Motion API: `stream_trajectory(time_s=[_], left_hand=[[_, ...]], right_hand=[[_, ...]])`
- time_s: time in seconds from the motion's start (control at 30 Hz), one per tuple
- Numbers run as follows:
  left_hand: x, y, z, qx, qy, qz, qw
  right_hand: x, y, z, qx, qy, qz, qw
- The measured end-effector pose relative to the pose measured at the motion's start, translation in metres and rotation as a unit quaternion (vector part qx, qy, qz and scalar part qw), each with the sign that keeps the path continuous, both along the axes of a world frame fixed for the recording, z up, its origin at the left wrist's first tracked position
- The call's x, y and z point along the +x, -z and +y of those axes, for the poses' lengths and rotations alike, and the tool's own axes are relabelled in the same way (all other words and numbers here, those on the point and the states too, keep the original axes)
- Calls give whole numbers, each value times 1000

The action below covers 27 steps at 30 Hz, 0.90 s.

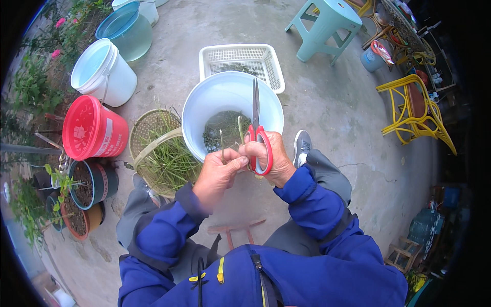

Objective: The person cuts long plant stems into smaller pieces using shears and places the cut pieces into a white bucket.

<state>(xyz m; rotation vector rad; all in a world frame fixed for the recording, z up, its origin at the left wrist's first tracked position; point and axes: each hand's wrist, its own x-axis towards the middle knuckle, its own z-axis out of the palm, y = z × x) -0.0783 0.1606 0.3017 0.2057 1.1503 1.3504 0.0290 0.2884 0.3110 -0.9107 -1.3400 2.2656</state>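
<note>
My right hand (pixel 279 158) is closed round a pair of red-handled scissors (pixel 255 115). Their blades look closed and point away from me, over a white bucket (pixel 190 110). Just left of it, my left hand (pixel 209 179) pinches a thin green stem (pixel 222 139). A paler piece of stem (pixel 240 128) stands up by my right thumb. Both hands nearly meet at the bucket's near rim. Dark green cuttings (pixel 225 128) lie in the bottom of the bucket. To its left, a woven basket (pixel 156 145) with a hoop handle is heaped with long green stems (pixel 171 163).
A white plastic crate (pixel 279 77) stands behind the bucket. Along the left are a red bucket (pixel 92 128), a white pail (pixel 115 77), a blue-green tub (pixel 135 36) and plant pots (pixel 105 181). At right are a pale green stool (pixel 327 28) and a yellow chair (pixel 419 110).
</note>
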Motion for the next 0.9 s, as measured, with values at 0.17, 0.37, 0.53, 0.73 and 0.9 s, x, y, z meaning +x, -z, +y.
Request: stream_trajectory(time_s=[0.17,0.37,0.53,0.73,0.9], left_hand=[[-3,0,-2,20,-7,-90,996],[-7,-7,0,31,-4,-47,998],[-11,-2,2,60,-38,23,997],[-26,5,3,76,-123,70,987],[-27,12,4,71,-115,93,986]], right_hand=[[0,-2,0,-19,-18,5,1000],[0,-1,2,36,-27,-15,999],[1,-5,3,26,-17,-42,999],[12,-7,3,49,-152,-113,981],[11,-3,-3,5,-198,-149,969]])
